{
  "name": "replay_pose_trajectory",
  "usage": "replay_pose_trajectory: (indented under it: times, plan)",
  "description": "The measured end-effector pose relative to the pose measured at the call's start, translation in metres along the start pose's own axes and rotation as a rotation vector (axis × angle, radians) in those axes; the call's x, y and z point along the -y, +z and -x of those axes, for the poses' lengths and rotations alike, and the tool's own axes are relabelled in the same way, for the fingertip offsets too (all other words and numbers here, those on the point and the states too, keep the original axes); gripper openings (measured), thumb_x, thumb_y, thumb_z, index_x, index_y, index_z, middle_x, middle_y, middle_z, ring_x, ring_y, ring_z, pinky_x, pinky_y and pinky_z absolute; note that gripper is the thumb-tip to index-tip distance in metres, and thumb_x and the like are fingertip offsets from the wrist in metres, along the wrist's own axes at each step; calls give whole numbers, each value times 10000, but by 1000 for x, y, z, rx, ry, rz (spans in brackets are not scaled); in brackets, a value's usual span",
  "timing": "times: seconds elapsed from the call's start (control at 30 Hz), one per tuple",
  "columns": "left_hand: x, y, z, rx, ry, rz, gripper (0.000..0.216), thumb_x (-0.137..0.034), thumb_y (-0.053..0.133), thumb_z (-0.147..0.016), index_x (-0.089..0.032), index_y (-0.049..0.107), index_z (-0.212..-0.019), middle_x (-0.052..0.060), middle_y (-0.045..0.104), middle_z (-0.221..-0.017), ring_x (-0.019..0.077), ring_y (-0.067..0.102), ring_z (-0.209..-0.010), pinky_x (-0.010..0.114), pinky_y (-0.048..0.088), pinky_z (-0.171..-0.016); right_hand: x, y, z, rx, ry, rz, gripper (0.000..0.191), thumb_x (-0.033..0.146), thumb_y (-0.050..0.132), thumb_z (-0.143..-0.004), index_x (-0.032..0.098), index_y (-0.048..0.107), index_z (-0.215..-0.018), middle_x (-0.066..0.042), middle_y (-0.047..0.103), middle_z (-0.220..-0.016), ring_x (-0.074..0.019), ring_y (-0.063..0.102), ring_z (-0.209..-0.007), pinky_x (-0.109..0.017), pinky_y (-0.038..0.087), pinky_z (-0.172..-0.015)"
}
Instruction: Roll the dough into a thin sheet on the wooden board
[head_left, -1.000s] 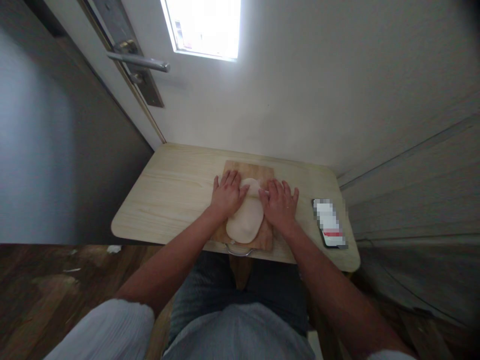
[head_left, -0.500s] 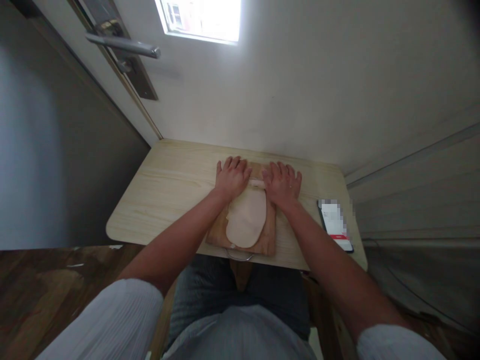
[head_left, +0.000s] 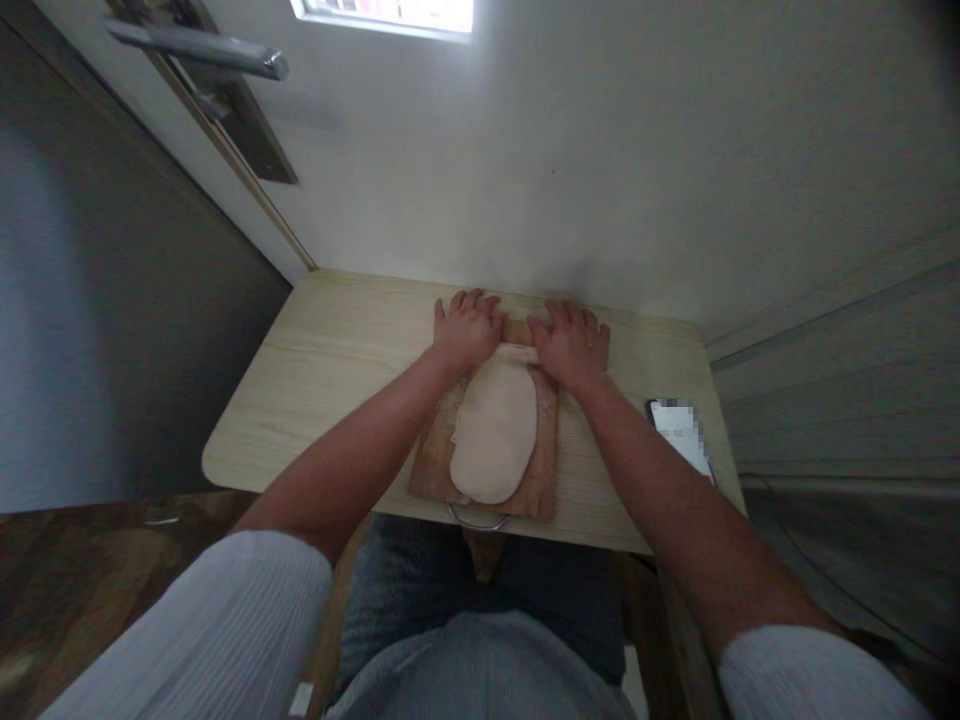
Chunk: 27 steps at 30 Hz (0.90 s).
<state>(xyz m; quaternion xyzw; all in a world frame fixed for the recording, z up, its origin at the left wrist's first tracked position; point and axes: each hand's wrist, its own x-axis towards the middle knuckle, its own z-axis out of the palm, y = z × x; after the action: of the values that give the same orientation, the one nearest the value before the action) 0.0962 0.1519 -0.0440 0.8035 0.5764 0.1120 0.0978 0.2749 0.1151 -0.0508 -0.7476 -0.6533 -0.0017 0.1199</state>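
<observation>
A flat oval sheet of pale dough (head_left: 495,430) lies on a wooden cutting board (head_left: 431,465) on a light wooden table (head_left: 337,370). At the board's far end a thin rolling pin (head_left: 518,342) lies across it, mostly covered by my hands. My left hand (head_left: 469,330) rests flat on the pin's left part, fingers stretched out. My right hand (head_left: 574,342) lies flat on its right part, fingers spread, a ring on one finger. Both palms press down on the pin just beyond the dough's far edge.
A phone (head_left: 682,432) lies face up at the table's right edge. The table stands against a white wall. A door with a metal lever handle (head_left: 195,45) is at the upper left. A metal loop (head_left: 478,520) hangs at the board's near edge, above my lap.
Both hands have moved away from me along the board with the pin, from the dough's middle to its far end. The dough is now longer and flatter.
</observation>
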Motion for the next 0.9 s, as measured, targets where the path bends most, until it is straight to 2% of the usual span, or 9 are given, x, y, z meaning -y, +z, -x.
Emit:
replay_pose_trajectory:
  times: [0.17,0.4,0.6,0.9]
  plan:
    - [1,-1,-12,26,-15,12,514,-475,263,-1048,-287,533,-1442,82,457,-1574,319,365,-1453,679,239,-1177,-1,-1,-7,22,2,-8,613,578,298,-1019,207,551,-1436,-170,546,-1469,-392,437,-1336,-651,307,-1069]
    - [4,2,-20,29,-41,19,472,-459,292,-1046,-293,586,-1376,87,506,-1528,322,427,-1396,661,275,-1154,1,-4,-15,37,2,3,583,559,346,-1004,180,604,-1364,-196,585,-1394,-398,469,-1281,-649,318,-1046]
    - [4,3,-13,-10,-16,39,487,-449,279,-1052,-268,581,-1389,94,521,-1512,323,432,-1395,654,275,-1158,3,-6,-7,-2,-7,24,563,537,367,-1004,182,605,-1370,-181,607,-1377,-394,475,-1284,-652,306,-1062]
    - [2,5,11,-73,26,25,490,-448,290,-1047,-266,582,-1397,93,539,-1500,308,434,-1395,628,257,-1182,7,-3,24,-42,4,36,556,526,323,-1027,212,581,-1405,-156,594,-1419,-372,477,-1286,-633,284,-1081]
